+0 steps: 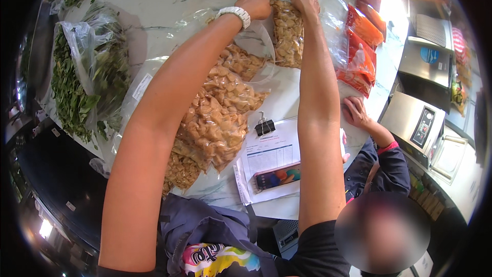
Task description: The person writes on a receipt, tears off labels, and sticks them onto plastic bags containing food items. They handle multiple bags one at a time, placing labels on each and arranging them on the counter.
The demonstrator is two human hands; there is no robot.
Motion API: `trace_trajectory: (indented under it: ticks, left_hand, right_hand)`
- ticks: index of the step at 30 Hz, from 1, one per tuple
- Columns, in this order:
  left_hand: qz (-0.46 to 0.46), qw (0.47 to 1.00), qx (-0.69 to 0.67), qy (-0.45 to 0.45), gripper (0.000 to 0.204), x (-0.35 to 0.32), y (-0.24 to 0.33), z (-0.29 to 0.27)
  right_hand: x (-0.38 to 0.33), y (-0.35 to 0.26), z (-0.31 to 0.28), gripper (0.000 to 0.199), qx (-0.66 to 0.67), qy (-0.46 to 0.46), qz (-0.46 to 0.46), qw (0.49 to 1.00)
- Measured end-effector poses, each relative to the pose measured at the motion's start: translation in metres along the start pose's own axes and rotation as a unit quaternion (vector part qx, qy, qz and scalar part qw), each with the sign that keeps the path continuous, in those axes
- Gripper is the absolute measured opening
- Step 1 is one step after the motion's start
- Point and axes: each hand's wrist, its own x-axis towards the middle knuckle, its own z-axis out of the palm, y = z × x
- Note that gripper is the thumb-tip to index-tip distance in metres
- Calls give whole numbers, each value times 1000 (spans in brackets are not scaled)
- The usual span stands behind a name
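My left hand (256, 3), with a white watch at its wrist, reaches to the far side of the table. Its index finger is stretched out toward a clear bag of brown chips (288, 33); the other fingers are partly hidden. At that bag's far right corner my right hand (306, 2) is closed on the plastic. The bag lies flat between my forearms. Larger clear bags of brown chips (218, 118) lie nearer, partly under my left forearm.
Left stands a plastic bag of green leaves (92, 66). Orange-red packets (361, 46) line the right. A paper form (271, 146) with a binder clip (264, 126) and a phone (277, 177) lies near the front. A co-worker's hand (359, 113) rests on the table's right edge.
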Motion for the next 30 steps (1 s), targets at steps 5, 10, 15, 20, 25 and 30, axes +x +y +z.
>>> trace_trajectory:
  ticks: [5,10,15,20,25,30]
  left_hand:
    - [97,978,184,-32,80,9,6,-4]
    - [122,949,288,-34,71,19,1,2]
    - [94,959,265,-23,62,27,-2,8]
    - [73,957,279,-16,62,25,4,8]
    - [69,983,161,-55,64,-2,4,-19]
    - [35,998,1,47,50,-61,-5,-90]
  right_hand:
    - [-3,1,2,38,33,38,-20,999]
    - [-4,1,6,33,49,76,-40,995]
    - [-3,-1,8,32,23,64,7,998]
    - [-22,-7,0,26,101,172,-31,979]
    - [-37,17,-14,39,268,226,-53,935]
    - [-133,17,-34,83,129,78,-31,988]
